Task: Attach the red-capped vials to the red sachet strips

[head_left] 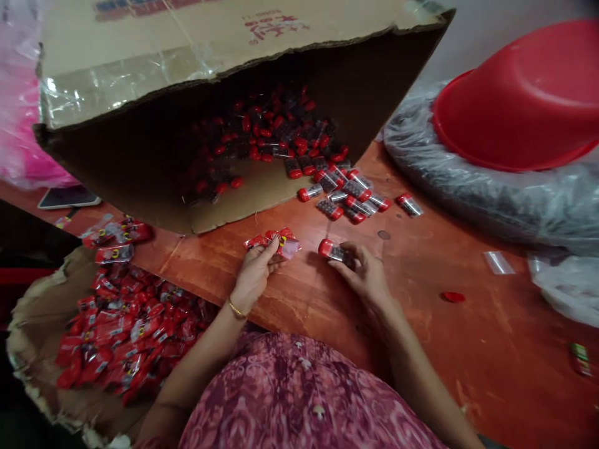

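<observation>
My left hand (255, 274) pinches several small red printed plastic wrappers (281, 242) above the tabletop. In my right hand (367, 274) is a small clear tube (334, 251) with a red cap and dark contents, its capped end pointing toward my left hand. A gap separates the tube from the wrappers. Behind my hands, more red-capped tubes (358, 190) spill from the mouth of a cardboard box (131, 68) lying on its side. At lower left, an open carton (28, 349) holds many red wrapped packs (116, 337).
On the wooden table (421, 374) lie a loose red cap (453, 297), a clear plastic piece (499, 262) and a small green-and-red item (580, 358). A red basin (524, 100) rests on a plastic-wrapped bundle (449, 193) at right. A phone-like slab (69, 197) lies left.
</observation>
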A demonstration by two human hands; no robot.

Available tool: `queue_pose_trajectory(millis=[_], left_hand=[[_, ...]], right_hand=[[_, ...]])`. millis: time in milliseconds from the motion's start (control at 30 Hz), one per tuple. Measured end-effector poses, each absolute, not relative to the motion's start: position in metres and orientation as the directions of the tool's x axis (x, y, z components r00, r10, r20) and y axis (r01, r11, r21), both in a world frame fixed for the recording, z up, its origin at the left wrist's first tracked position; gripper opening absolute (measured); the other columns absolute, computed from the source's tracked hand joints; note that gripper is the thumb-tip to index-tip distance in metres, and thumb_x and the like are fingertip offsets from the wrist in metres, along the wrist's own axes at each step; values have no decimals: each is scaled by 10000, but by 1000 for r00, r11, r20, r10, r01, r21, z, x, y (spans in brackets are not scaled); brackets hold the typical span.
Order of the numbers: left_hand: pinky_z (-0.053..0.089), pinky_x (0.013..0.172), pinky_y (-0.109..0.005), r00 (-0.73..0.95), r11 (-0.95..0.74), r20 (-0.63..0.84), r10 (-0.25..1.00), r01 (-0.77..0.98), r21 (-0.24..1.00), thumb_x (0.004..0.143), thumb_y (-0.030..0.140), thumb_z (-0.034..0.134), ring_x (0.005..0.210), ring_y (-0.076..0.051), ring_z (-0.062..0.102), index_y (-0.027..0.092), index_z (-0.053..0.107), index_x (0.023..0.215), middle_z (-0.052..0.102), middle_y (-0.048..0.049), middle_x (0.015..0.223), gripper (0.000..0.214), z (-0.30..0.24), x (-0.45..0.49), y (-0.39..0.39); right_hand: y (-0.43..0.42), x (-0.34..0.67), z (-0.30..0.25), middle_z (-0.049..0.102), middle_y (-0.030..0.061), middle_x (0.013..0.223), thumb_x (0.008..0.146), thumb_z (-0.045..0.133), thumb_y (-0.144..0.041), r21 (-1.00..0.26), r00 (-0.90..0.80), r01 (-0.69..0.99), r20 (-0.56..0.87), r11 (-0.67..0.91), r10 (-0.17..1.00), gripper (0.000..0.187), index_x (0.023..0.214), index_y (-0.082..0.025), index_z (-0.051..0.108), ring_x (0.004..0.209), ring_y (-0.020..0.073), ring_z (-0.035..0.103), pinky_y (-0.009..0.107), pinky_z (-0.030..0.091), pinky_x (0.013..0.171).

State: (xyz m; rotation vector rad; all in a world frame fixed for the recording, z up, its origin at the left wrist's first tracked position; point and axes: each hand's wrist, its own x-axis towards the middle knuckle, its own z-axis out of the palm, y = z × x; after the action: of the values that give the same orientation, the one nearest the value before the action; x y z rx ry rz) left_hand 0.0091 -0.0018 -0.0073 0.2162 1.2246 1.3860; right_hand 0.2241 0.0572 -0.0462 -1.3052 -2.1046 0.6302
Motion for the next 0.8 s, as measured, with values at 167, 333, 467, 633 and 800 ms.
queue_pose_trajectory(millis=[167, 333, 467, 633, 800], left_hand=[[456, 550, -189, -296, 274, -482, 825, -537, 798, 469, 492, 796, 537, -88, 576, 146, 641, 636, 638, 15, 558, 415, -1, 8, -2], [449, 572, -197, -268, 247, -406, 874, -475, 844, 508, 482, 785, 543, -86, 556, 138, 666, 621, 647, 7, 579, 381, 1, 8, -5], [449, 589, -199, -246, 230, -379, 892, -475, 849, 535, 437, 787, 564, -83, 555, 145, 682, 673, 658, 14, 628, 339, 0, 7, -6], [470, 652, -215, -251, 186, -337, 907, -480, 857, 551, 391, 789, 635, -98, 586, 143, 679, 744, 680, 2, 720, 333, -5, 12, -5], [467, 662, -218, -264, 159, -347, 900, -543, 824, 484, 318, 829, 626, -95, 588, 128, 657, 756, 686, -8, 721, 374, -9, 24, -5]], right_hand=[[29, 205, -12, 671, 50, 896, 738, 661, -438, -789, -425, 352, 344, 503, 837, 344, 983, -207, 589, 784, 191, 621, 327, 494, 721], [31, 197, -3, 672, 48, 887, 754, 641, -423, -791, -508, 357, 282, 497, 814, 310, 974, -210, 598, 789, 194, 624, 326, 505, 710], [31, 194, -8, 674, 39, 857, 761, 640, -372, -802, -544, 355, 240, 480, 804, 262, 958, -204, 601, 742, 181, 621, 302, 506, 668], [25, 186, -15, 670, 36, 858, 767, 643, -327, -801, -468, 331, 320, 499, 824, 249, 976, -203, 588, 744, 177, 620, 297, 508, 671], [21, 178, -22, 666, 30, 858, 770, 642, -286, -758, -404, 338, 418, 558, 813, 243, 989, -210, 572, 739, 172, 621, 291, 512, 658]])
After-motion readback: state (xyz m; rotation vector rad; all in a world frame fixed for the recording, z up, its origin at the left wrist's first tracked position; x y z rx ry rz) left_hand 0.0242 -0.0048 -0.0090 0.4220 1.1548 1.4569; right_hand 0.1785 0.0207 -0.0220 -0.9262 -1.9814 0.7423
